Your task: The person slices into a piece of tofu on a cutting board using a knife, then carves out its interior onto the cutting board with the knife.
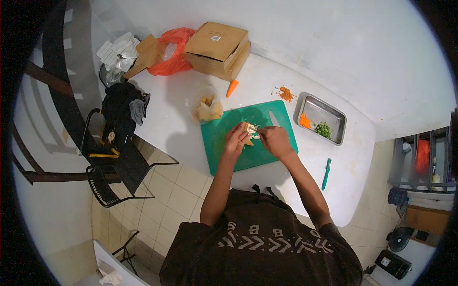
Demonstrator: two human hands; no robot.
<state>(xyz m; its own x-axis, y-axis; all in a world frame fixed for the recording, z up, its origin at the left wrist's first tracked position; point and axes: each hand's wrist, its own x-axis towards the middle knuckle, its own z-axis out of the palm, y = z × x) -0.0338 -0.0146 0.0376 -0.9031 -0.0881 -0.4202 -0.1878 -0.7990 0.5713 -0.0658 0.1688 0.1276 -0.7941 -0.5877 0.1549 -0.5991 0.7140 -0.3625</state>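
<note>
The left hand (234,138) is gripping a pale piece (251,128) at its fingertips, above a green board (222,155) on the desk (167,124); the right hand (275,141) is curling closed just beside the piece, its contents unclear.

The right hand (275,142) partly hides the knife (273,118); the pale piece (250,127) in the left hand (234,139) is too small to identify.

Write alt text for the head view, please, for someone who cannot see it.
A left hand holds a pale piece over a green cutting board, the right hand beside it; a metal tray to the right holds chopped orange bits and greens.
</note>
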